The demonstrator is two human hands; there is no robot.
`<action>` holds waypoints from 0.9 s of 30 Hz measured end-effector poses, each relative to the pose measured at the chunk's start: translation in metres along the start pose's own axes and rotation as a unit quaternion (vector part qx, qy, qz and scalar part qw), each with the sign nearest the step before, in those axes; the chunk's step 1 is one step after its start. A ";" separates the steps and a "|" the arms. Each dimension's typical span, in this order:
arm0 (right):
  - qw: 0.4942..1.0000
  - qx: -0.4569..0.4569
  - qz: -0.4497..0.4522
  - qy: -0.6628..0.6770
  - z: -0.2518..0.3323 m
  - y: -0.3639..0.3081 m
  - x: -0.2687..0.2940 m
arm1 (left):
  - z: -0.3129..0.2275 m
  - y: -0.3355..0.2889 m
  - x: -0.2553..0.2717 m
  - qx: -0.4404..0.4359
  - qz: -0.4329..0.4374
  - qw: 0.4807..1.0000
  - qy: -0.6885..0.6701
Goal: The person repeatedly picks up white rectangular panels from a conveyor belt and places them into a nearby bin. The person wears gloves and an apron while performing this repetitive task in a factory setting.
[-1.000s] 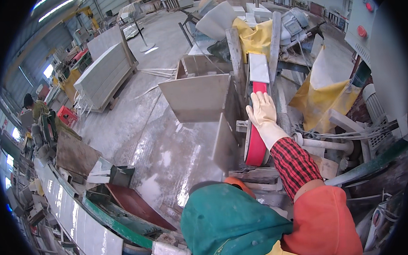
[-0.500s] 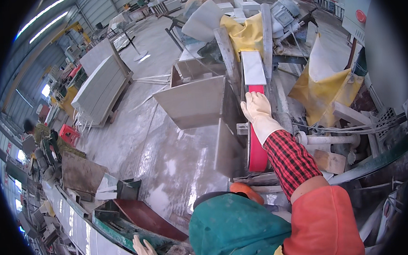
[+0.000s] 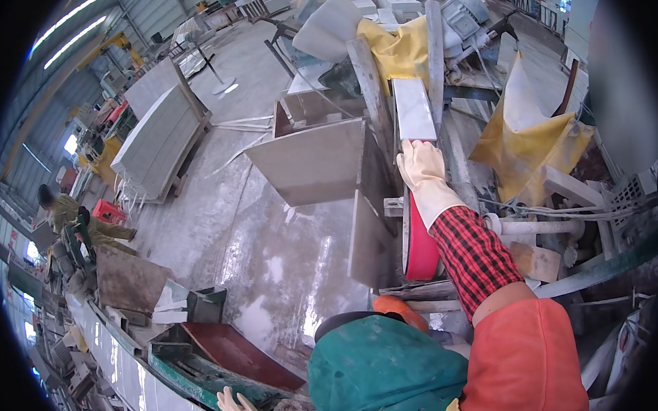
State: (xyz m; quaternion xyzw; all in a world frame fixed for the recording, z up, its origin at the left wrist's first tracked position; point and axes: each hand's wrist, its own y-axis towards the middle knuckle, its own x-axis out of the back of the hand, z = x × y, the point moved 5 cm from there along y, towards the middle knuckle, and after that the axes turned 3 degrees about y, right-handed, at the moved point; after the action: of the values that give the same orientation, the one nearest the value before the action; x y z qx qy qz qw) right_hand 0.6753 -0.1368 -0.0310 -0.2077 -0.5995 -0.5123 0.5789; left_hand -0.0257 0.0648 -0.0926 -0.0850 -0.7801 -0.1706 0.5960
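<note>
A narrow white stone slab [image 3: 413,110] lies lengthwise on a red conveyor belt [image 3: 422,249], its far end at a yellow flap [image 3: 397,48]. My right hand [image 3: 421,165], in a cream rubber glove, is over the belt with its fingers stretched forward. Its fingertips meet the slab's near end, and the fingers are not wrapped round it. Low in the picture, my left hand [image 3: 239,410], gloved alike, has its fingers spread and holds nothing. It is beside a green metal frame [image 3: 197,373]; whether it touches the frame is unclear.
Brown-grey panels [image 3: 309,162] stand left of the belt. A row of white slabs [image 3: 157,143] leans on a rack further left. Another yellow sheet [image 3: 532,138] hangs at the right, near a white pipe [image 3: 539,226]. Someone else [image 3: 72,217] works at the far left.
My right hand has moved forward along the belt and closed the small gap to the slab's near end. My left hand has shifted slightly down and right in the picture.
</note>
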 end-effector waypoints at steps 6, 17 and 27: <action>0.995 0.034 -0.081 -0.051 -0.002 -0.010 -0.003 | -0.007 -0.002 0.006 0.000 -0.007 1.000 -0.018; 0.999 0.006 0.036 -0.016 -0.003 -0.019 -0.011 | -0.003 -0.002 0.005 0.016 0.003 1.000 -0.021; 1.000 0.004 0.030 -0.008 -0.002 -0.029 -0.010 | -0.001 -0.003 0.005 0.029 0.012 0.999 -0.019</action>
State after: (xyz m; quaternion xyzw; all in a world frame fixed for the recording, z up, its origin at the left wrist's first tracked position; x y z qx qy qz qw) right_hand 0.6546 -0.1467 -0.0510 -0.2278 -0.5996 -0.4906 0.5898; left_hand -0.0272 0.0618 -0.0885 -0.0801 -0.7949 -0.1393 0.5851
